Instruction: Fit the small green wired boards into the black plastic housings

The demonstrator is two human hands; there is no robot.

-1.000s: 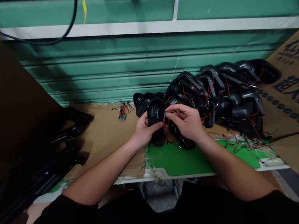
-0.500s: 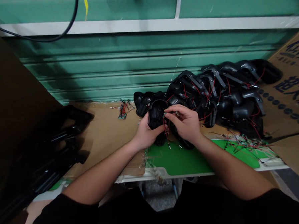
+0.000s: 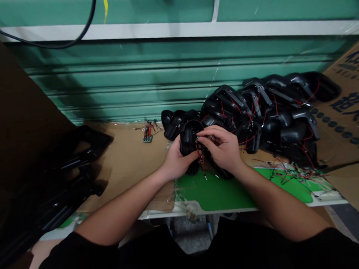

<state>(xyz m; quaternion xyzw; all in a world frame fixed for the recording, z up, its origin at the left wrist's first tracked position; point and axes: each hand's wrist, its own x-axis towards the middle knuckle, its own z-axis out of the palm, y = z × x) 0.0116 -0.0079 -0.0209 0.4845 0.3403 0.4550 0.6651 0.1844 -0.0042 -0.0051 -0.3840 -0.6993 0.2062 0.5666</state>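
My left hand (image 3: 178,160) is wrapped round a black plastic housing (image 3: 188,140), its thumb across the near side. The housing's hollow inside faces up toward me. At its right edge my right hand (image 3: 220,145) pinches a small connector or board end (image 3: 197,138) between thumb and forefinger; its exact kind is too small to make out. Thin red and black wires (image 3: 201,163) hang from that pinch, past my left thumb, with a pale plug at the lower end. Part of the housing lies hidden behind my fingers.
Black housings with red wires (image 3: 250,102) are heaped at the back right. A small green circuit board (image 3: 147,139) with wires lies on the cardboard (image 3: 123,165). Loose wires (image 3: 296,172) tangle on the green mat (image 3: 224,194). More black parts (image 3: 75,160) stand left; a printed carton (image 3: 349,101) stands right.
Both hands keep the same grip at the housing. The hanging wire end has swung slightly to the right; the whole view has shifted a little.
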